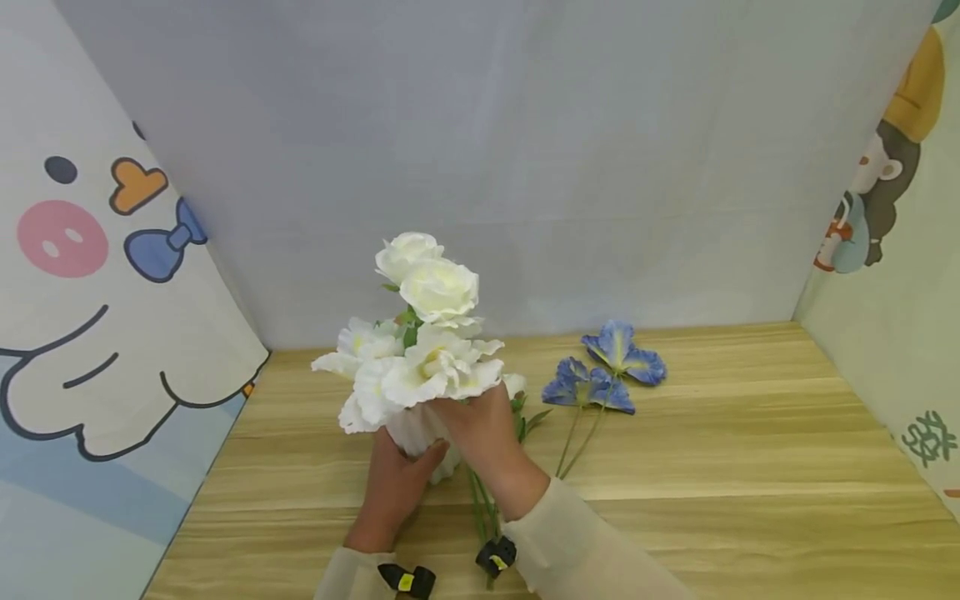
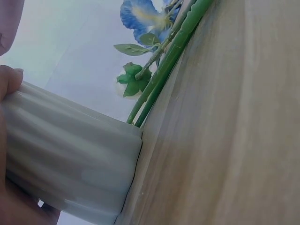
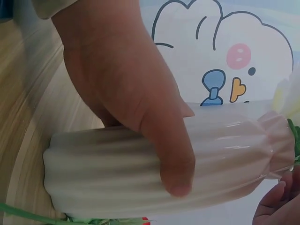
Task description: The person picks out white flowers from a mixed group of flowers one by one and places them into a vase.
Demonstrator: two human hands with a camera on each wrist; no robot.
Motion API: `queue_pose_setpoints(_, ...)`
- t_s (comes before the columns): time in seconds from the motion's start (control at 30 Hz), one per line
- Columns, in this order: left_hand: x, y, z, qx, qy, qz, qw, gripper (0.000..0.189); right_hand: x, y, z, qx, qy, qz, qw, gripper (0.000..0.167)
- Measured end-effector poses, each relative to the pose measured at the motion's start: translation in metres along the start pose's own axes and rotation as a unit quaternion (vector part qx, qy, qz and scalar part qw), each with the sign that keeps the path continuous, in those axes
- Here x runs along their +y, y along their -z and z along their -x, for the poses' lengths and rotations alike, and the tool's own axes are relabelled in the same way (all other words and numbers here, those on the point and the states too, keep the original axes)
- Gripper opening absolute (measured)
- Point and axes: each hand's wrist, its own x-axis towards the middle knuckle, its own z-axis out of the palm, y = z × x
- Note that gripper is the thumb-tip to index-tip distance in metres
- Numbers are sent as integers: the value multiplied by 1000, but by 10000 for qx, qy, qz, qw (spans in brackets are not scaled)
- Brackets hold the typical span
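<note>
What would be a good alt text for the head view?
Two hands hold a white ribbed vase of white flowers on a wooden table: the left hand grips its body, the right hand its neck. Blue flowers lie beside it.

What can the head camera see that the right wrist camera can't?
Only the head view shows the whole bunch of white flowers, the blue flowers lying on the wooden table, and the right hand up at the flower stems.

Only the right wrist view shows the white ribbed vase up close, with the left hand's thumb curled over its ridges.

Both show the left hand holding the vase, and the cartoon duck picture.
</note>
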Motion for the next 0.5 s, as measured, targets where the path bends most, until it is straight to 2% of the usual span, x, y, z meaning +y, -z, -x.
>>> queue_pose_setpoints(0.13,0,0,1,18,-4,4,10000,65,-3,-2,-2,0,-38,-593,9982,53)
queue_pose_setpoints(0.27,0,0,0,35,11,6,10000,65,-3,-4,-3,110,-172,-847,9962,51)
queue_pose_setpoints(0.4,-1,-1,-1,126,64,-62,9999,68,-1,-5,-3,164,-669,-1040,9922,53)
queue_pose_setpoints(0.5,0,-1,0,198,138,-157,9996,65,3,-7,-3,193,-1027,-925,9902,54)
